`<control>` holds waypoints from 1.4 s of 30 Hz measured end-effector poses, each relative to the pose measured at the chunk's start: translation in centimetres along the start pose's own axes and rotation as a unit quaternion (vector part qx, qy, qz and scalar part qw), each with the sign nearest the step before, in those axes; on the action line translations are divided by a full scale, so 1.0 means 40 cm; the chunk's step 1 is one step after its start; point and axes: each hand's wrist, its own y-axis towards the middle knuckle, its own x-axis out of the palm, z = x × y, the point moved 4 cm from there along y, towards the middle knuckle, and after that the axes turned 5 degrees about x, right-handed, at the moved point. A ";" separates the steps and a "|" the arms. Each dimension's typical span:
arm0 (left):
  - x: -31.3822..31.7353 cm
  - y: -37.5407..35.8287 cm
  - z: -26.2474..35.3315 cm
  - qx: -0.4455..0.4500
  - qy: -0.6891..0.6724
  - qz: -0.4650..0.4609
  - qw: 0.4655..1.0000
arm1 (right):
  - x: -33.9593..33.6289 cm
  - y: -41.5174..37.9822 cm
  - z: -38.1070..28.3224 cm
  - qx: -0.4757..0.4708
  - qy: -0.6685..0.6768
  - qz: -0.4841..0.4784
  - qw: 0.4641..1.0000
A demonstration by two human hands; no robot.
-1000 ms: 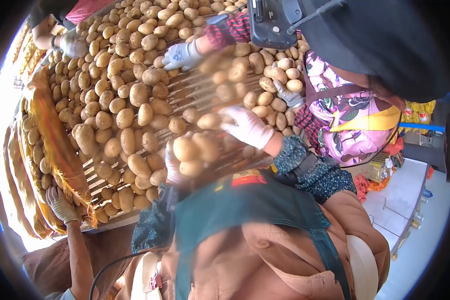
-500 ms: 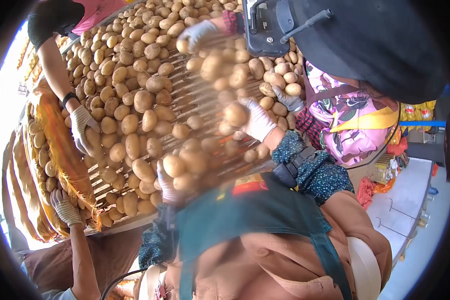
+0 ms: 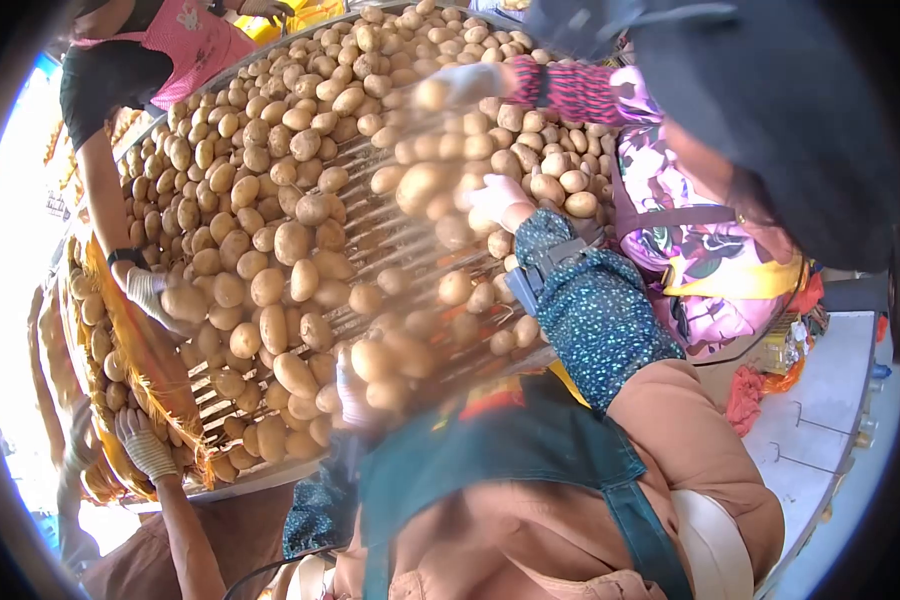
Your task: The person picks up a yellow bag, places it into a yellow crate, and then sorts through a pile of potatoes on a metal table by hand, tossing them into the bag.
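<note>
**Head view: two gloved hands among potatoes on a roller table**

Head camera looks down over a green apron bib to a slatted roller table heaped with potatoes. Everything below is placed from that table.

At its near edge, the left hand, in a pale glove, lies among blurred potatoes; one large potato sits against its fingers, but blur hides whether they close around it, so I cannot tell its grip. Farther in, toward the middle of the table, the right hand, white-gloved at the end of a dotted blue sleeve, reaches over the slats with its fingers curled onto a potato that is smeared by motion.

Along the table's left edge an orange mesh sack hangs, and another person's gloved hand touches potatoes there; lower down a second gloved hand grips the sack's rim. At the far side, a co-worker's gloved hand, in a striped cuff, rests on the pile. A person in a floral top stands at the table's right side.
</note>
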 end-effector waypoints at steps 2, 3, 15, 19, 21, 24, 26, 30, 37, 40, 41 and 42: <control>0.044 0.009 0.009 0.012 0.043 -0.019 0.999 | 0.003 -0.003 0.009 -0.073 -0.186 0.093 0.975; 0.060 0.006 0.004 0.022 0.042 -0.027 0.999 | 0.000 -0.023 0.020 -0.073 -0.157 0.085 0.981; 0.333 0.021 -0.032 0.018 0.163 -0.149 0.975 | 0.037 -0.551 0.051 -0.134 0.482 -0.358 0.788; 0.369 -0.003 -0.143 0.094 0.249 -0.086 0.960 | 0.064 -0.603 0.168 -0.071 0.569 -0.323 0.753; 0.384 -0.028 -0.232 0.093 0.295 -0.076 0.948 | 0.074 -0.628 0.270 -0.031 0.640 -0.294 0.709; 0.223 0.019 -0.284 -0.056 0.294 -0.135 0.945 | 0.053 -0.730 0.383 -0.061 0.686 -0.246 0.682; 0.196 0.009 -0.364 -0.176 0.232 -0.181 0.939 | 0.061 -0.755 0.524 -0.146 0.627 -0.143 0.752; 0.180 -0.018 -0.546 -0.353 0.211 -0.166 0.896 | 0.080 -0.847 0.762 -0.186 0.563 -0.006 0.805; 0.125 -0.010 -0.850 -0.499 0.301 -0.226 0.780 | 0.067 -1.026 0.991 0.018 0.852 0.037 0.522; 0.096 0.008 -0.960 -0.503 0.337 -0.280 0.745 | 0.069 -0.989 1.130 -0.036 0.768 0.169 0.616; 0.087 0.003 -0.989 -0.544 0.277 -0.259 0.749 | 0.060 -0.991 1.150 -0.036 0.772 0.188 0.607; 0.079 -0.003 -1.018 -0.582 0.220 -0.236 0.746 | 0.049 -1.004 1.145 -0.010 0.825 0.170 0.538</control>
